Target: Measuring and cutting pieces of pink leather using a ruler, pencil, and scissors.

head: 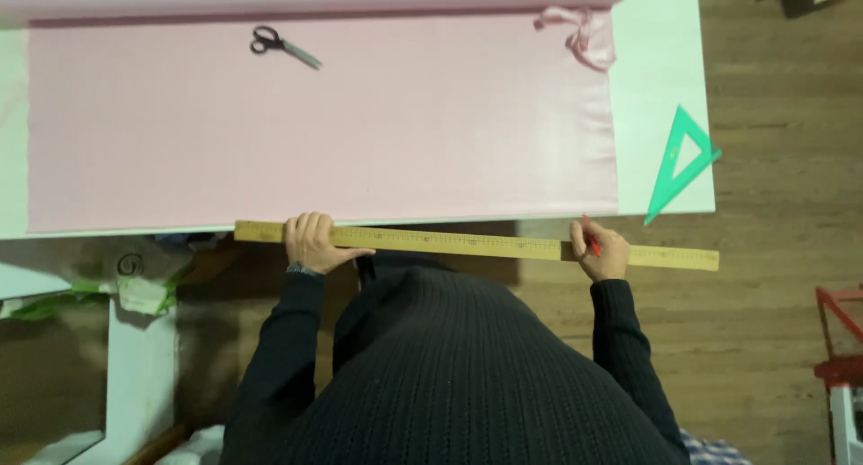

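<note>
Along the table (661, 33) edge, both hands grip a long wooden ruler (476, 244). Left hand (310, 242) curls over it. Right hand (600, 251) also pinches a red pencil (591, 236).

A white rectangular table (661, 33) carried a flat pink fabric sheet (324, 123), and a green plastic triangle ruler (680, 164) overhanging its corner.

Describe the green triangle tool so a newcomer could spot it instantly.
Start at the white table that carries the wide pink fabric. On the bare white strip past the fabric's right edge, at the table's near right corner, lies a translucent green set square with one tip poking over the edge. It is the only green, triangular, hollow-centred tool; the wooden ruler is long and straight, the scissors dark-handled.
</note>
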